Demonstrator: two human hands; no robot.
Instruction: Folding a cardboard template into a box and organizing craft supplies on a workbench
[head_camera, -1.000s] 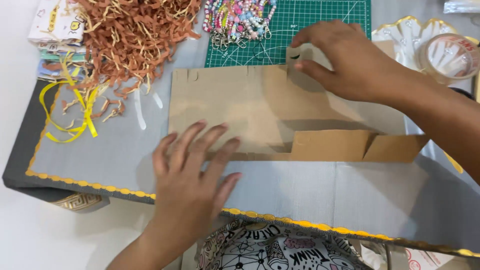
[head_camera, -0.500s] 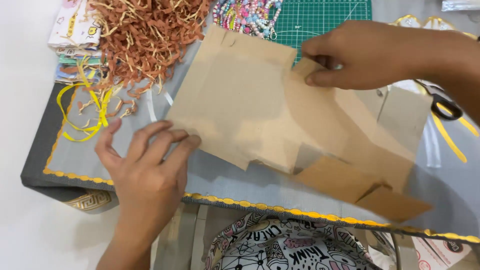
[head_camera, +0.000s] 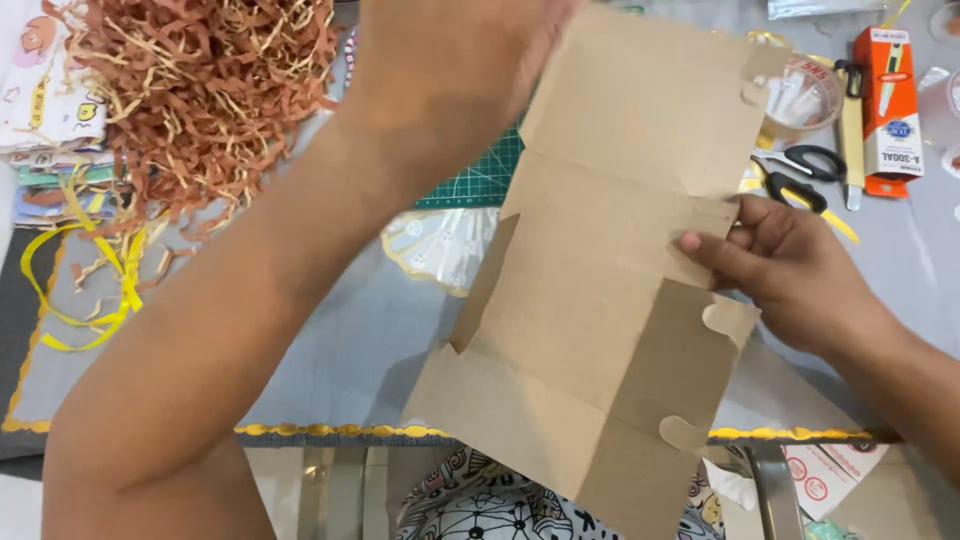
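cardboard box blank (head_camera: 600, 300): one, gripped by both left hand (head_camera: 450, 60) and right hand (head_camera: 790, 265); scissors (head_camera: 800, 175): two.

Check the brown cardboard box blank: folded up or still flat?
Flat. The cardboard blank is spread open, creases and tabs showing, held up by the left hand and right hand.

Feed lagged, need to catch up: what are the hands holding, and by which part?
Both hold the flat cardboard box blank: right hand pinches its right edge flap, left hand grips the top edge.
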